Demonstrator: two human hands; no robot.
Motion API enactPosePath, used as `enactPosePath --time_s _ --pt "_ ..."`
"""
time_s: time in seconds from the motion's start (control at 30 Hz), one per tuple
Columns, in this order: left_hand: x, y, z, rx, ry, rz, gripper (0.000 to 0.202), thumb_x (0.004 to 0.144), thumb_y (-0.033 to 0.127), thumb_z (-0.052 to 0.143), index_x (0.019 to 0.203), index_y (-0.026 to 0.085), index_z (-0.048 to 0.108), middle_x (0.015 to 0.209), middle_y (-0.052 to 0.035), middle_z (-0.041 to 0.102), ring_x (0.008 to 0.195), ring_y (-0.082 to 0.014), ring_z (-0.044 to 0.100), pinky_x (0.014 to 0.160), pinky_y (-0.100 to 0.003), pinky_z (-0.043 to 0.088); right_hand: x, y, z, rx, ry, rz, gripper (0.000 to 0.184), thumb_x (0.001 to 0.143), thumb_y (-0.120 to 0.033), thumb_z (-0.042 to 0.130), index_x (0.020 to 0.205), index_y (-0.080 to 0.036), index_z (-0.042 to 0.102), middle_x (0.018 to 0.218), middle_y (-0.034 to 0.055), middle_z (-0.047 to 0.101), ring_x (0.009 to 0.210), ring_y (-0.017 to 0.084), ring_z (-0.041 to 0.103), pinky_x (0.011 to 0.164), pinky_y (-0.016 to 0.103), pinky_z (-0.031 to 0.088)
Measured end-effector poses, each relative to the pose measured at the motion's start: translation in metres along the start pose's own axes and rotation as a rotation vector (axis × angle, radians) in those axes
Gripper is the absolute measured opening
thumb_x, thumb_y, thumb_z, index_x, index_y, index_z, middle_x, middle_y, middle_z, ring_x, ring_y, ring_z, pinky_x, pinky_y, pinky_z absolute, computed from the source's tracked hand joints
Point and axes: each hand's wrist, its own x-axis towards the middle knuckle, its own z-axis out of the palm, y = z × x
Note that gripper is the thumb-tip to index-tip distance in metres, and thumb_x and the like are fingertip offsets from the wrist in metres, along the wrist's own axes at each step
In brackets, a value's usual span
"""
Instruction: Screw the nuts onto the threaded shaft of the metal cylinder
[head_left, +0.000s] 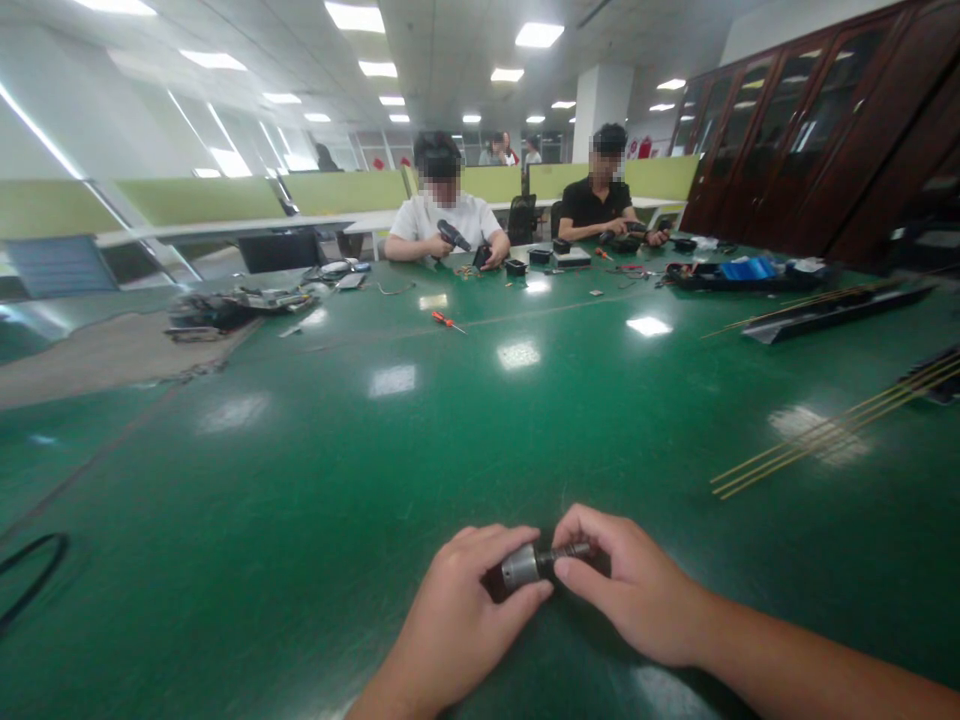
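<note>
Your left hand (461,605) grips a short, silvery metal cylinder (520,568), with its thumb on the near side and its fingers on the far side. Your right hand (637,585) pinches the slim, dark grey metal shaft (574,550) that extends rightward from the cylinder, between thumb and fingertips. You have both parts low in the view, right of its middle, over the glossy green tabletop (300,480); whether they touch it, you cannot tell. To the right of your hands and farther off lie several thin, straight yellow rods (817,436). A looped black cable (45,560) lies at the left edge. Well beyond your hands rests an orange-handled screwdriver (444,319). Across the table, a person in a white shirt (403,232) holds a dark power drill (453,235).
</note>
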Motion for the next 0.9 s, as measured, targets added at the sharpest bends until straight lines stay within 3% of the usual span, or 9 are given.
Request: enactPosePath --time_s 0.9 --pt "0.0 -0.0008 -0.001 -0.004 -0.006 -0.028 0.031 0.08 0.027 0.078 0.111 0.029 0.074 0.096 -0.001 0.075 0.089 -0.0232 0.068 0.082 -0.036 0.049 0.0014 -0.0012 0.0 0.007 0.002 0.012 0.003 0.088 -0.022 0.059 0.088 -0.02 0.062 0.075 -0.0035 0.059 0.07 0.014 0.053 0.065 0.026 0.038"
